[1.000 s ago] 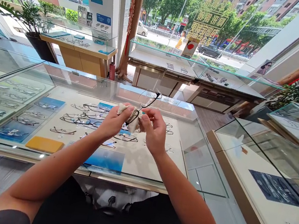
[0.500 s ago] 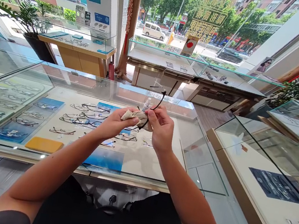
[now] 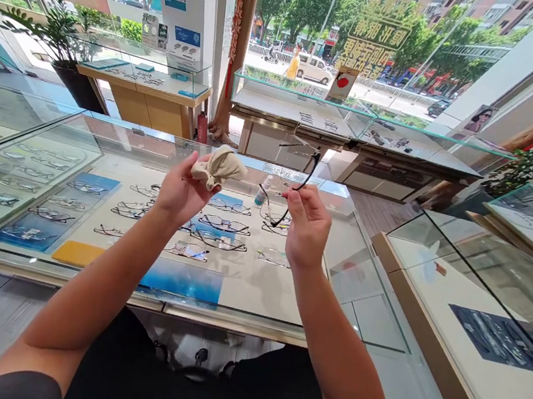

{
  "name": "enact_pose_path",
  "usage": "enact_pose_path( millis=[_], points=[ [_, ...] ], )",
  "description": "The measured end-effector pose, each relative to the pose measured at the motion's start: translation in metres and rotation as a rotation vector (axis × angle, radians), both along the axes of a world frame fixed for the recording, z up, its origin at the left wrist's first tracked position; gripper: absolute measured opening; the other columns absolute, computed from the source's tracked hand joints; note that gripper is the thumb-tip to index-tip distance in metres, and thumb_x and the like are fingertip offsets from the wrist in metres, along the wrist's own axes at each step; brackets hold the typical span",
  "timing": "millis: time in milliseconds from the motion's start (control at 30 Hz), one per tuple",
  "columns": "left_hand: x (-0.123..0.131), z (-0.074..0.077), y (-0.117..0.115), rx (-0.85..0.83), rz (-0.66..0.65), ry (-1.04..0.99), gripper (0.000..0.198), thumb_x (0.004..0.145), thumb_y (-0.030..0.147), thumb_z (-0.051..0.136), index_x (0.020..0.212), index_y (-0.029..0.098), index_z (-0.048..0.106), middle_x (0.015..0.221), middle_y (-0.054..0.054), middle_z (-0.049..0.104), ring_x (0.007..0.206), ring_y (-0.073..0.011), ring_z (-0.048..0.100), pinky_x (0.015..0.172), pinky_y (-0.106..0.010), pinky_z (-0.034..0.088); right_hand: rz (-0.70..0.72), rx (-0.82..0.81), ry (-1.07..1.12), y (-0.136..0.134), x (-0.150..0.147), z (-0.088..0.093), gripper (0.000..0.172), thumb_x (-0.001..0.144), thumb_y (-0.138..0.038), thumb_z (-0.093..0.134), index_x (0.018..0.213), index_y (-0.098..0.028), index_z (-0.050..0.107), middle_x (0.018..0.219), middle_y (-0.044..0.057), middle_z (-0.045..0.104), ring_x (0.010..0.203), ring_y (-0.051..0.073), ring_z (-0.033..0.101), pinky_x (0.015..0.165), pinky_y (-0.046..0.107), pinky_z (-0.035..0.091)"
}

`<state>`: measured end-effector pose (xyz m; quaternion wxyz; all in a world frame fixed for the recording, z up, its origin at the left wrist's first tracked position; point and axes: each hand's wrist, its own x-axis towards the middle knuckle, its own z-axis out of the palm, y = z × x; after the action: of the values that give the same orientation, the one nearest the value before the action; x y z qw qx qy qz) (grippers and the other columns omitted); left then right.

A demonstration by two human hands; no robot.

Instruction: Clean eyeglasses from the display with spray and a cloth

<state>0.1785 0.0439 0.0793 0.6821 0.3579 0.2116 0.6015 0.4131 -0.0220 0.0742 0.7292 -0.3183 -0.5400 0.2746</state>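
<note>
Over glass surface (image 3: 355, 308), held bunched beige cloth (image 3: 218, 166) in left grip (image 3: 182, 189). Pinched black glasses (image 3: 308, 178) in right grip (image 3: 307, 229), apart from cloth.

Strong daylight from the tall street-facing shop windows (image 3: 373, 34) beyond the left hand (image 3: 180, 189) and right hand (image 3: 307, 226); outside near overexposed, shadows soft. Pale reflections streak the clear glass counter top (image 3: 370, 310) below the right hand. Centre sharp: crumpled beige cloth (image 3: 218, 165) in left grip, thin black wire glasses (image 3: 308, 178) in right; edges bow, lower-right corner dark, smeared.
</note>
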Motion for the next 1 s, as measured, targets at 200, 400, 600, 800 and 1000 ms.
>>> enact_pose_path(
  millis=[200,400,600,800,1000],
  points=[
    [-0.009,-0.005,0.014,0.099,0.038,0.138,0.048,0.072,0.019,0.089,0.120,0.020,0.082,0.113,-0.006,0.082,0.087,-0.0169,0.073,0.067,-0.025,0.057,-0.077,-0.001,-0.027,0.009,0.005,-0.002,0.024,0.097,-0.053,0.083,0.092,-0.030,0.085,0.096,0.003,0.062,0.098,0.020,0.061,0.093,0.038,0.053],
    [-0.015,-0.008,0.022,0.191,0.145,0.200,0.063,0.063,0.019,0.100,0.120,0.024,0.074,0.110,-0.004,0.080,0.091,-0.0162,0.076,0.080,-0.027,0.062,-0.104,-0.013,-0.017,0.013,0.009,-0.001,0.023,0.095,-0.052,0.083,0.090,-0.029,0.085,0.094,0.003,0.061,0.095,0.020,0.061,0.088,0.037,0.053],
    [-0.020,0.000,0.030,0.305,0.250,0.456,0.057,0.065,0.035,0.103,0.109,0.022,0.070,0.095,-0.003,0.076,0.085,-0.0169,0.072,0.078,-0.029,0.059,-0.124,-0.026,-0.024,0.019,0.011,0.000,0.027,0.094,-0.054,0.083,0.087,-0.027,0.083,0.094,0.003,0.063,0.096,0.020,0.061,0.089,0.038,0.053],
    [-0.018,0.025,0.048,0.274,0.328,0.692,0.042,0.071,0.045,0.091,0.097,0.020,0.069,0.085,-0.003,0.071,0.079,-0.0194,0.064,0.073,-0.032,0.051,-0.138,-0.015,-0.030,0.024,0.013,0.001,0.030,0.094,-0.055,0.082,0.086,-0.027,0.081,0.093,0.002,0.062,0.095,0.020,0.061,0.088,0.038,0.053],
    [-0.009,0.050,0.069,0.324,0.283,0.869,0.021,0.074,0.030,0.079,0.090,0.019,0.070,0.089,-0.003,0.073,0.085,-0.0195,0.062,0.082,-0.033,0.049,-0.133,0.005,-0.008,0.026,0.015,0.001,0.027,0.094,-0.052,0.082,0.088,-0.026,0.083,0.093,0.002,0.065,0.093,0.019,0.062,0.088,0.037,0.052]
  ],
)
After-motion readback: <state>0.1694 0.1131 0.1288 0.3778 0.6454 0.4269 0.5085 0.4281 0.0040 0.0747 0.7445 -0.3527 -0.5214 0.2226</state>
